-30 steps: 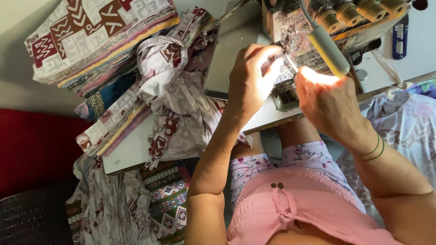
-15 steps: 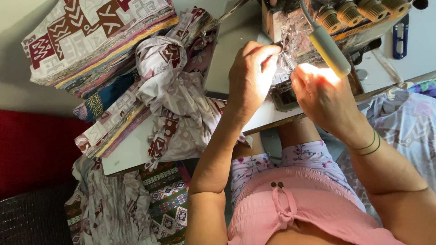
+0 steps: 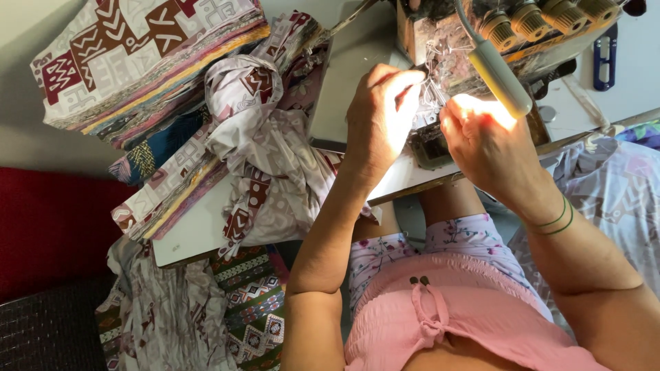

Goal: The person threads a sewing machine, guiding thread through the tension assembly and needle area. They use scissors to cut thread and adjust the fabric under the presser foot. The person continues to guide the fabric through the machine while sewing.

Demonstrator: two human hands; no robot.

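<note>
Left hand (image 3: 378, 120) fingers (image 3: 402, 86) bent and drawn together, pinching at the pale patterned fabric (image 3: 440, 55) under the head of the sewing machine (image 3: 522, 27); what exactly sits between the tips is too small to tell. Right hand (image 3: 488, 141) fingers curled narrow at the same spot, tips just beside the left ones, also on the fabric by the needle area; hold itself hidden by glare. Fabric lies on the machine bed, at the far right part of the worktop (image 3: 199, 233). White tube lamp (image 3: 498, 75) hangs right over the right hand, lighting both. Green bands (image 3: 560, 220) on the right wrist. Blue thread snips (image 3: 603, 58) at the far right edge of the worktop. Loose bundle of printed cloth (image 3: 261, 158) in the middle, spilling over the near edge. Stack of folded patterned cloth (image 3: 144, 62) on the far left corner. More cloth hangs below the near left edge (image 3: 179, 316).
</note>
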